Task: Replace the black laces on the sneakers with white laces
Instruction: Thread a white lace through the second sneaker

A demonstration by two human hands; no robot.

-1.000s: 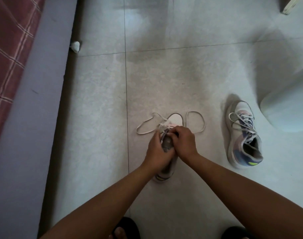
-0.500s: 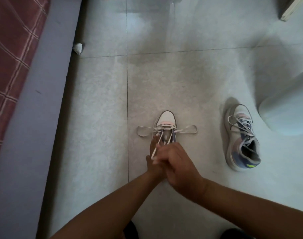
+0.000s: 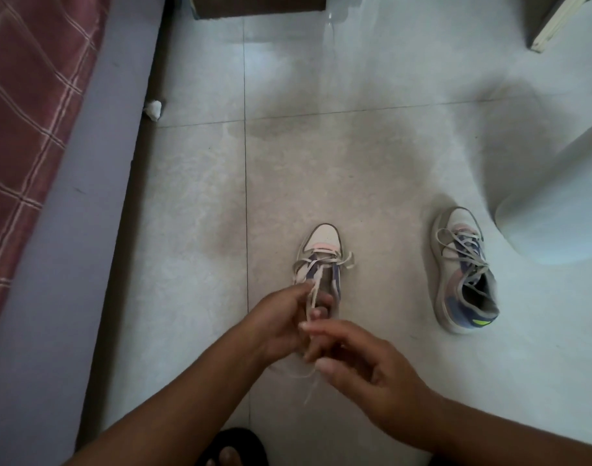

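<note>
Both bare forearms reach forward from the lower edge and meet at the middle. The left hand [image 3: 281, 321] curls its fingers [image 3: 321, 302] round a white lace [image 3: 313, 290] — the right hand [image 3: 365, 361], nearer, pinches the same strand lower down, fingers bent.

A home bedroom, pale tiled floor [image 3: 372, 156], bed [image 3: 96, 183] with a red plaid cover [image 3: 29, 112] along the floor's left edge, sneakers [image 3: 463, 270] on the tiles, dark furniture base [image 3: 257, 6] at the far edge
</note>
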